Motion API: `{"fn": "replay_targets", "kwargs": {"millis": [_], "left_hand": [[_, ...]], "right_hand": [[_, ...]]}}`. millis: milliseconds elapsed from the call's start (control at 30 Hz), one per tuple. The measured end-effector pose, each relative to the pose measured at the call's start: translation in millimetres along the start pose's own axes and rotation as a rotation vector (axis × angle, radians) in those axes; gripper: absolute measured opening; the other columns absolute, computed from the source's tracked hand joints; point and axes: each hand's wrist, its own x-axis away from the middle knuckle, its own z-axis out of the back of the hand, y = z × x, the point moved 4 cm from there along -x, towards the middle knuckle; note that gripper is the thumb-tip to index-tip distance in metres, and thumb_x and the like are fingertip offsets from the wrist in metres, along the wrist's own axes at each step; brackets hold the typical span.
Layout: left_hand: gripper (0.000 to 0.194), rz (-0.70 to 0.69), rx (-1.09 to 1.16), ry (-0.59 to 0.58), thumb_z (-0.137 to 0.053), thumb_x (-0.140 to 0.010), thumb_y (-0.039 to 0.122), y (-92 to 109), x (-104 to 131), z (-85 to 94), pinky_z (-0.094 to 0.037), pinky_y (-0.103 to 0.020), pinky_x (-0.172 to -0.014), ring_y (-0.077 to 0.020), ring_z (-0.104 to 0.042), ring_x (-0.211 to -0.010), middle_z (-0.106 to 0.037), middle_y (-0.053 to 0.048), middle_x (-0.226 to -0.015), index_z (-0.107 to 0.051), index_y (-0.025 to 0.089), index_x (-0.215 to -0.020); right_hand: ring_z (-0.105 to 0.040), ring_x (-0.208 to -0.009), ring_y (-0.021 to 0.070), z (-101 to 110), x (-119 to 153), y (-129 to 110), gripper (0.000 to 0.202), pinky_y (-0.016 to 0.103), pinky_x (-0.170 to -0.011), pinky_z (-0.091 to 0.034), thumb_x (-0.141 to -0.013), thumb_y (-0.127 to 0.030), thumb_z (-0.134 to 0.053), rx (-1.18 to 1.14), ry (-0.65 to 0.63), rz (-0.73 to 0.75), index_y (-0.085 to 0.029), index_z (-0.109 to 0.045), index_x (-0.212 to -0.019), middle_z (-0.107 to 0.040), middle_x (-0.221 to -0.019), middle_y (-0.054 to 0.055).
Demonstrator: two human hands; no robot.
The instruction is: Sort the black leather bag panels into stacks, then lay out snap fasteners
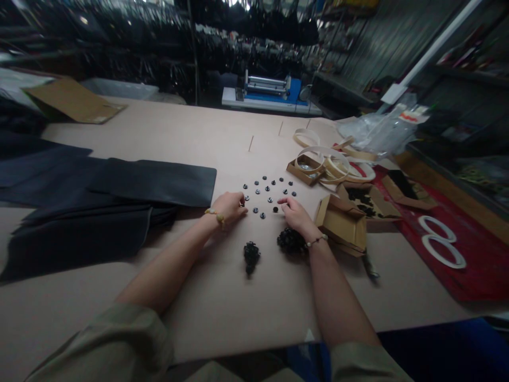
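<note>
Several small black round pieces (pixel 267 188) lie spread out on the table's pale surface. At their left edge, my left hand (pixel 229 206) has its fingers pinched on a small dark piece. My right hand (pixel 295 213) is at the right side of the group, fingers bent near a black piece (pixel 275 209); whether it holds anything is too small to tell. Nearer to me lie two heaps of small black parts, one in the middle (pixel 251 257) and one (pixel 290 240) beside my right wrist.
Dark flat panels (pixel 159 182) are stacked on the left. To the right are an open cardboard box (pixel 342 224), a box of black parts (pixel 368 201), rolls of pale strip (pixel 336 164) and a red sheet (pixel 477 260) with white rings. Thin sticks stand farther back.
</note>
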Motion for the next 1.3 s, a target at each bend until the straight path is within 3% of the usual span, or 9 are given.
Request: {"fn": "replay_targets", "kwargs": {"millis": [200,367,533,633,733,833,1000,1133,1300], "left_hand": [[0.027,0.010,0.105,-0.064,-0.072,-0.071,0.036,-1,-3,-11.6,-0.048,-0.028,-0.070,-0.0205,-0.066,-0.078,-0.073,-0.005,-0.086,-0.074,0.020,-0.093],[0.023,0.009,0.096,-0.082,-0.072,-0.073,0.033,2,-1,-7.2,-0.046,-0.029,-0.068,-0.0198,-0.065,-0.077,-0.072,-0.004,-0.084,-0.074,0.020,-0.092],[0.025,-0.279,-0.027,0.021,-0.068,-0.083,0.034,30,5,-4.8,-0.043,-0.035,-0.086,-0.0236,-0.059,-0.100,-0.069,-0.005,-0.106,-0.073,0.025,-0.106],[0.020,-0.418,-0.087,0.064,-0.066,-0.086,0.031,49,7,-13.2,-0.037,-0.040,-0.093,-0.0255,-0.052,-0.109,-0.068,-0.005,-0.110,-0.075,0.030,-0.103],[0.013,-0.432,-0.088,0.095,-0.065,-0.087,0.031,59,4,-24.5,-0.033,-0.044,-0.095,-0.0260,-0.050,-0.109,-0.069,-0.005,-0.107,-0.077,0.029,-0.090],[0.014,-0.422,-0.066,0.128,-0.063,-0.089,0.033,64,1,-31.6,-0.031,-0.044,-0.095,-0.0259,-0.050,-0.109,-0.070,-0.004,-0.105,-0.077,0.030,-0.090],[0.036,-0.514,0.001,0.234,-0.059,-0.093,0.045,71,8,-19.7,-0.036,-0.041,-0.096,-0.0237,-0.054,-0.105,-0.069,-0.006,-0.111,-0.066,0.031,-0.126],[0.031,-0.634,0.211,0.162,-0.054,-0.097,0.041,78,18,-9.1,-0.044,-0.029,-0.087,-0.0164,-0.061,-0.095,-0.070,-0.006,-0.105,-0.070,0.028,-0.120],[0.027,-0.500,0.685,0.115,-0.064,-0.089,0.032,60,8,-0.4,-0.050,-0.024,-0.074,-0.0129,-0.065,-0.079,-0.073,-0.007,-0.095,-0.072,0.016,-0.109]], "right_hand": [[-0.062,-0.088,0.0218,-5,-5,-6,0.025,0.030,-0.076,-0.042,-0.087,-0.040,-0.056,0.373,-0.054,-0.031,-0.019,-0.069,-0.090,-0.071,-0.095,0.009],[-0.064,-0.092,0.0240,6,2,-10,0.021,0.032,-0.074,-0.043,-0.088,-0.037,-0.056,0.513,0.068,-0.046,-0.022,-0.070,-0.094,-0.071,-0.099,0.010],[-0.064,-0.091,0.0243,9,3,-6,0.017,0.032,-0.075,-0.044,-0.081,-0.034,-0.063,0.523,-0.011,-0.074,-0.022,-0.073,-0.087,-0.071,-0.096,0.010],[-0.062,-0.087,0.0225,7,4,-2,0.023,0.031,-0.077,-0.045,-0.079,-0.030,-0.061,0.417,-0.072,-0.034,-0.020,-0.072,-0.097,-0.070,-0.093,0.010],[-0.061,-0.090,0.0188,9,8,5,0.040,0.030,-0.082,-0.046,-0.082,-0.016,-0.048,0.163,-0.076,-0.019,-0.015,-0.061,-0.120,-0.068,-0.101,0.010],[-0.060,-0.099,0.0172,11,14,9,0.039,0.030,-0.089,-0.046,-0.083,-0.014,-0.043,-0.102,-0.059,0.037,-0.013,-0.056,-0.120,-0.065,-0.113,0.011],[-0.064,-0.088,0.0163,5,26,2,0.039,0.029,-0.076,-0.049,-0.083,-0.031,-0.058,-0.480,-0.170,0.079,-0.013,-0.051,-0.118,-0.068,-0.104,0.010],[-0.066,-0.086,0.0158,0,36,-10,0.044,0.024,-0.066,-0.046,-0.083,-0.035,-0.065,-0.604,-0.278,0.116,-0.016,-0.051,-0.120,-0.071,-0.102,0.009],[-0.069,-0.087,0.0178,8,39,-14,0.038,0.023,-0.064,-0.046,-0.083,-0.038,-0.065,-0.659,-0.280,0.095,-0.014,-0.056,-0.110,-0.071,-0.103,0.012]]}}
